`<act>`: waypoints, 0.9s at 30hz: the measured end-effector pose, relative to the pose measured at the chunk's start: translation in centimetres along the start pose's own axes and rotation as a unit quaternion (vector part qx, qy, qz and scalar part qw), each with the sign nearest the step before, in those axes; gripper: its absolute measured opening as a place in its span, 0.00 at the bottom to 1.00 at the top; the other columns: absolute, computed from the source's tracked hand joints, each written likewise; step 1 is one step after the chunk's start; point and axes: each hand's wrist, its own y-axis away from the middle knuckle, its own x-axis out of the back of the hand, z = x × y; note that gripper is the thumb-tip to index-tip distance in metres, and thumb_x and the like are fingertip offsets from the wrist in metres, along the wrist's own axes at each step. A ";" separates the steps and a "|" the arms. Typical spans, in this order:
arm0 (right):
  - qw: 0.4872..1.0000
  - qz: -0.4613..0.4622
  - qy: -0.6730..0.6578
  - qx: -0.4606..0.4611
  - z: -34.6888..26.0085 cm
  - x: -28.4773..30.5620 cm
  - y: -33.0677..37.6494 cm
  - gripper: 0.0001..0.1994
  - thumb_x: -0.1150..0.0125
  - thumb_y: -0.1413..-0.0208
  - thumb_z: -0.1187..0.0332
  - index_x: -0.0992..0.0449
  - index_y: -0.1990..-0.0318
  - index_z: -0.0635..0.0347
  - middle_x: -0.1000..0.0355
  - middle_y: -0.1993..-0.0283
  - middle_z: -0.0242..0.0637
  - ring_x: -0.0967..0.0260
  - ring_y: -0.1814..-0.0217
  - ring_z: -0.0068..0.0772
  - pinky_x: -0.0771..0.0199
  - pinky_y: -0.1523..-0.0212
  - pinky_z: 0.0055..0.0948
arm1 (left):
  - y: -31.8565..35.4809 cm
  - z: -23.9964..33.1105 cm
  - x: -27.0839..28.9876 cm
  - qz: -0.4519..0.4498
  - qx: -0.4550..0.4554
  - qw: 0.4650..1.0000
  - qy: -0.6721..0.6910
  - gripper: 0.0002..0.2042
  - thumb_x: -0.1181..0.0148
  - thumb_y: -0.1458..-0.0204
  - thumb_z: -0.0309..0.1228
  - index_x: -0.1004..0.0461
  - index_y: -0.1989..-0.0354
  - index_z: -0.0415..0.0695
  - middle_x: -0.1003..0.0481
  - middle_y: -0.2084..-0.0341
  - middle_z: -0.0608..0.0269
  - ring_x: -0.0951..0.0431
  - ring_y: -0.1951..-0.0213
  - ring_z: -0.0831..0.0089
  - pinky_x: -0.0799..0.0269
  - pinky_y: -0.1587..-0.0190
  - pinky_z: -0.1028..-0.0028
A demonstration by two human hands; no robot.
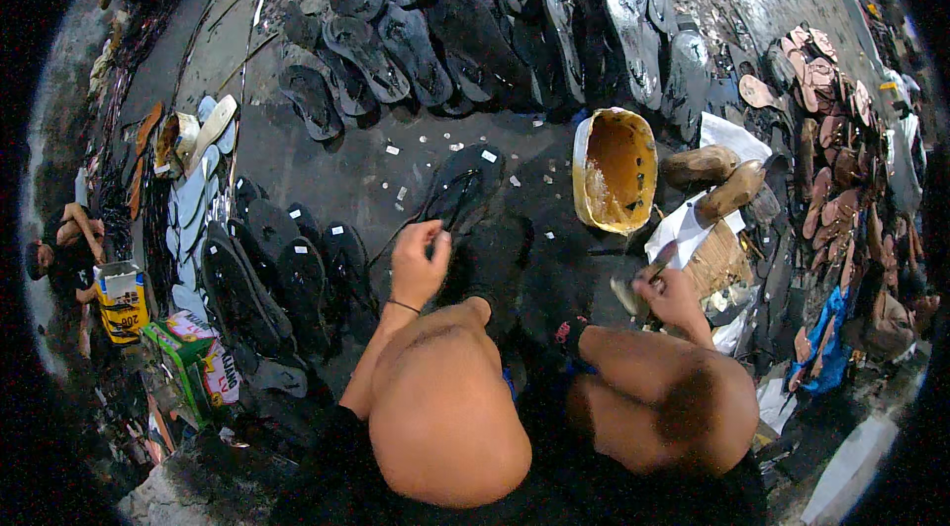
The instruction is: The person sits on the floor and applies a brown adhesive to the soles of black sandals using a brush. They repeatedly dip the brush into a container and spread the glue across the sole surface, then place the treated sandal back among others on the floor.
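The black sandal sole (463, 188) lies on the dark floor (327, 165) just above picture centre, toe toward 1 o'clock, a small white tag near its tip. The left hand (419, 264) sits at its 7 o'clock end, fingers curled shut on the sole's heel edge or a strap there; which of the two cannot be told.

The right hand (673, 293), well apart at 4 o'clock from the sole, is closed on a brush (638, 286) whose pale tip points toward 9 o'clock. At 1 o'clock from that hand stands a yellow glue tub (615, 170), open and coated amber inside, beside sheets of white paper (693, 219).

Risks, as judged: the loaded brush passes over a bare knee (445, 407) and could drip; the open tub stands near the working elbow and could be tipped; the one-handed hold leaves the sole free to twist.

Rows of finished black soles (287, 279) lie at 9 o'clock, more (475, 21) at 12, brown insoles (831, 130) at 2 o'clock.
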 end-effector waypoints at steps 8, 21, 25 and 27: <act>0.838 0.016 -0.539 0.086 -11.0 3.8 -1.8 0.19 0.39 0.36 0.61 0.28 0.44 0.64 0.23 0.53 0.37 0.25 0.57 0.27 0.23 0.57 0.27 | -10.4 2.6 -3.2 -0.054 -0.218 0.943 -0.244 0.34 0.46 0.38 0.48 0.40 0.31 0.36 0.45 0.29 0.42 0.51 0.26 0.48 0.53 0.27 0.54; 0.818 0.244 -0.206 0.479 -24.2 2.7 -10.2 0.13 0.33 0.47 0.73 0.20 0.53 0.58 0.20 0.57 0.40 0.22 0.55 0.43 0.25 0.56 0.36 | -8.5 8.7 -3.1 -0.058 0.040 0.864 0.498 0.22 0.62 0.31 0.38 0.32 0.38 0.36 0.24 0.47 0.49 0.20 0.50 0.59 0.24 0.44 0.61; 0.871 0.256 -0.262 0.327 -21.8 6.0 -12.1 0.10 0.35 0.43 0.74 0.21 0.53 0.60 0.20 0.60 0.42 0.23 0.58 0.28 0.25 0.58 0.28 | -8.4 11.7 1.1 -0.143 0.154 0.766 0.608 0.25 0.62 0.34 0.41 0.31 0.39 0.34 0.24 0.46 0.47 0.21 0.49 0.56 0.24 0.44 0.60; 0.847 0.268 -0.267 0.375 -22.7 4.9 -10.3 0.09 0.34 0.44 0.72 0.21 0.55 0.58 0.20 0.59 0.42 0.22 0.56 0.39 0.23 0.56 0.36 | -8.4 11.1 1.0 -0.099 0.121 0.800 0.579 0.25 0.61 0.35 0.41 0.30 0.40 0.34 0.24 0.48 0.48 0.20 0.49 0.56 0.23 0.45 0.60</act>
